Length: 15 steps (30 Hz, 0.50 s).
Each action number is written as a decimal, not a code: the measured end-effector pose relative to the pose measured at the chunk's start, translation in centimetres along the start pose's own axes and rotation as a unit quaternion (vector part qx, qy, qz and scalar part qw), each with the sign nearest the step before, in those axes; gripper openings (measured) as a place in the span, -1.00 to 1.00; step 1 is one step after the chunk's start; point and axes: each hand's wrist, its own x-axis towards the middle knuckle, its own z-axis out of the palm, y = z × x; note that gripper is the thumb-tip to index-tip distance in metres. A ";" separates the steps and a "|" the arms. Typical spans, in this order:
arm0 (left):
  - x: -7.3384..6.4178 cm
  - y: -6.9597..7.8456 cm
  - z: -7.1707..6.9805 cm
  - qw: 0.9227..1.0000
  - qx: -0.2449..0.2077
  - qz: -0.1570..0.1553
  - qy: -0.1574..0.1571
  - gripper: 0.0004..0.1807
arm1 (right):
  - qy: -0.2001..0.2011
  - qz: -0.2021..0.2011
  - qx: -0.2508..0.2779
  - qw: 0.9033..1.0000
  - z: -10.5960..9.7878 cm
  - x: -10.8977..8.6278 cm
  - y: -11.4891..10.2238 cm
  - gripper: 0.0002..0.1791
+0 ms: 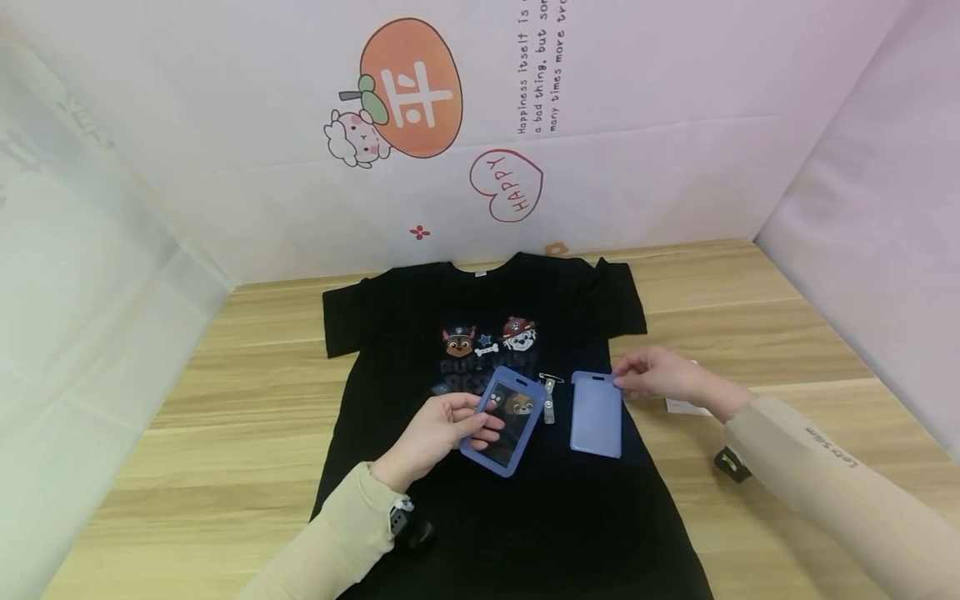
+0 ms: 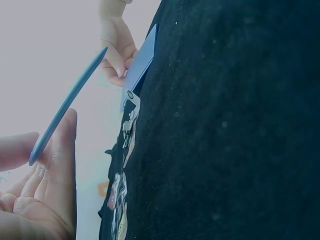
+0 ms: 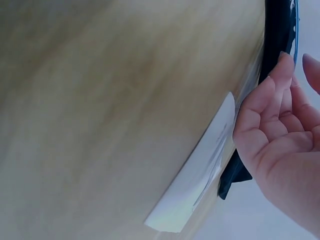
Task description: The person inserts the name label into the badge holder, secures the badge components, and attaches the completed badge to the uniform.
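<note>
My left hand (image 1: 448,423) holds a blue badge-holder frame (image 1: 531,433) by its left side, fingers across the dark clear window, above a black T-shirt (image 1: 405,333). In the left wrist view this frame (image 2: 67,104) shows edge-on between thumb and fingers. My right hand (image 1: 663,375) pinches the top right corner of a plain blue badge-holder panel (image 1: 596,417). That panel (image 2: 142,62) stands tilted over the shirt in the left wrist view. Between the two parts lies a badge clip (image 1: 549,402) with a clear strap and metal pin.
The T-shirt lies spread on a wooden table (image 1: 202,433), cartoon dogs printed on its chest. A white card (image 3: 192,175) lies right of the shirt, partly behind my right hand in the head view. Printed white cloth (image 1: 637,125) hangs behind the table.
</note>
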 end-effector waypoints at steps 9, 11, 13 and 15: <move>0.0 0.0 0.0 1.000 -0.003 0.001 0.001 -0.64 | 0.002 0.003 -0.017 1.000 -0.2 0.1 0.1 -0.71; 0.0 0.0 0.0 1.000 -0.006 0.002 0.000 -0.64 | 0.003 0.005 -0.019 1.000 -0.3 0.1 0.1 -0.71; 0.0 -0.1 0.0 1.000 -0.007 0.001 -0.001 -0.64 | 0.004 0.006 -0.021 1.000 -0.4 0.1 0.1 -0.71; 0.1 -0.1 0.0 1.000 -0.008 0.000 -0.001 -0.64 | 0.005 0.001 -0.027 1.000 -0.5 0.1 0.0 -0.70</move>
